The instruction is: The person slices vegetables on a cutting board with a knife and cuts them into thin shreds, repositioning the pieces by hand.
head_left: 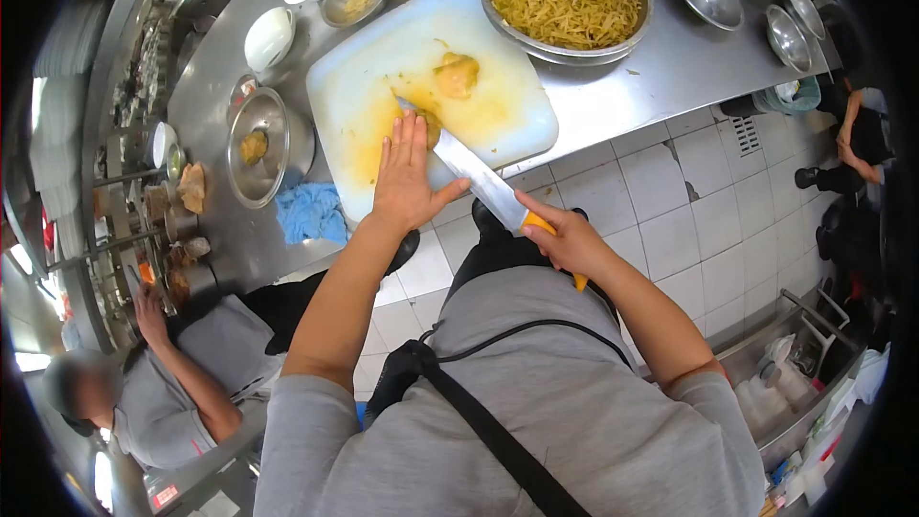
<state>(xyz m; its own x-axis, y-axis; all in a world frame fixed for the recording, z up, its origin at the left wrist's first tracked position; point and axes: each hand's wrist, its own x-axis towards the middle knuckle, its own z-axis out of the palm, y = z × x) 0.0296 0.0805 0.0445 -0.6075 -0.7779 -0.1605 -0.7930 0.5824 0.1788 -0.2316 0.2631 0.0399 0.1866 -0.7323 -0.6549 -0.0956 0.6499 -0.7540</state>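
Observation:
My left hand (404, 177) lies flat with fingers stretched forward, over a yellowish-green pickled vegetable piece (433, 126) on the white cutting board (522, 120). Its fingers hide part of that piece. In my right hand (571, 239) is a large kitchen knife (486, 180), gripped by its orange handle. The blade runs diagonally across the board's near edge, its tip showing just beyond my left fingertips. Farther up the board sits another yellow vegetable piece (457, 76), with yellow juice spread around it.
A steel bowl of shredded vegetable (565, 0) stands at the board's far right corner. Left of the board are a steel bowl (303, 148) with one piece inside and a blue cloth (311, 213). A co-worker (196, 373) is at lower left; another person (866, 139) is far right.

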